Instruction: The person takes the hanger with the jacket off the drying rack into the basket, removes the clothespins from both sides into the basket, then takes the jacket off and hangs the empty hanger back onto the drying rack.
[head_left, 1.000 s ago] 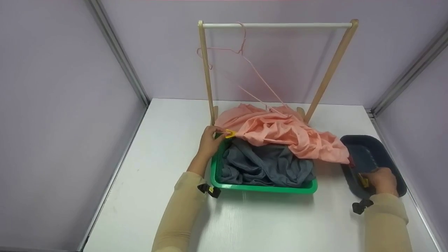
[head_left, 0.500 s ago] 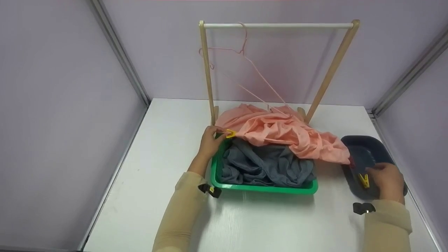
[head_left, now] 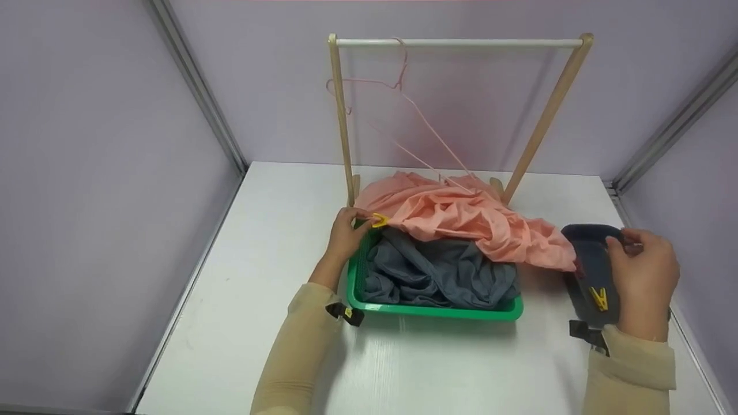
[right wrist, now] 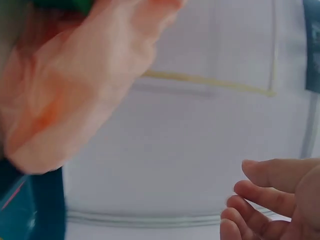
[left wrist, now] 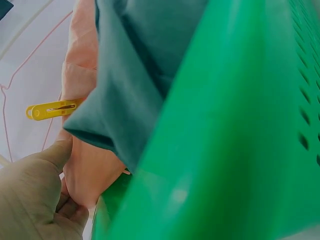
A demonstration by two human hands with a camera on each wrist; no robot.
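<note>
Unpegging step: left hand (head_left: 344, 232) pinched pink cloth (head_left: 461, 216) by yellow peg (head_left: 379, 219); right hand (head_left: 644, 282) hovered, grip loosely curled, prob. empty; next needs peg squeezed off.

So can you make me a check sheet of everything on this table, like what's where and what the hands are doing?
Surface: white table, bare around the basket.
Job's things: peach cloth draped over grey cloth in a green basket; a yellow peg clipped on the peach cloth's left corner; another yellow peg at the dark tray.
Clutter: pink wire hanger tilted on the wooden rack.
Grips: left hand pinches the peach cloth beside the peg; right hand over the tray, fingers loose, holding nothing seen.
Cables: nothing seen.
Surroundings: lilac walls with metal corner strips.
</note>
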